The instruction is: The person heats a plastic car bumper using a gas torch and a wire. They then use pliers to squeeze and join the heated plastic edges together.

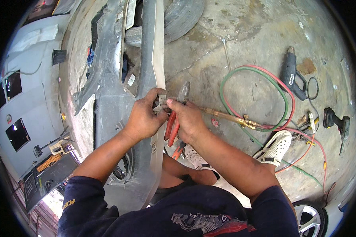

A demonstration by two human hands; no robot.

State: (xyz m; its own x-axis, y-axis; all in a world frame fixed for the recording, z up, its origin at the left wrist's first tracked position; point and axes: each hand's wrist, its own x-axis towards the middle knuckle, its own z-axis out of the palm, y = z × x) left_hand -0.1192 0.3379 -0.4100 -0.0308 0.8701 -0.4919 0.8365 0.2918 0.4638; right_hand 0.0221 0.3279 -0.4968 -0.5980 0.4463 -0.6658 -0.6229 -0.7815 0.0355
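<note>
A grey plastic car bumper (110,102) stands upright in front of me, its long pale edge running away from me. My left hand (143,117) is closed on that edge, thumb and fingers around a small light-coloured tab (160,103). My right hand (189,120) is wrapped round red-handled pliers (172,127), their metal jaws pointing up and away from me. The right thumb and fingertips also reach the tab, close to the left fingers. What exactly lies between the fingertips is partly hidden.
On the concrete floor to the right lie a brass gas torch (239,119) with coiled red and green hoses (221,89), a heat gun (292,73) and a cordless drill (336,123). A tyre (182,19) lies beyond the bumper. A car wheel (309,219) is at lower right.
</note>
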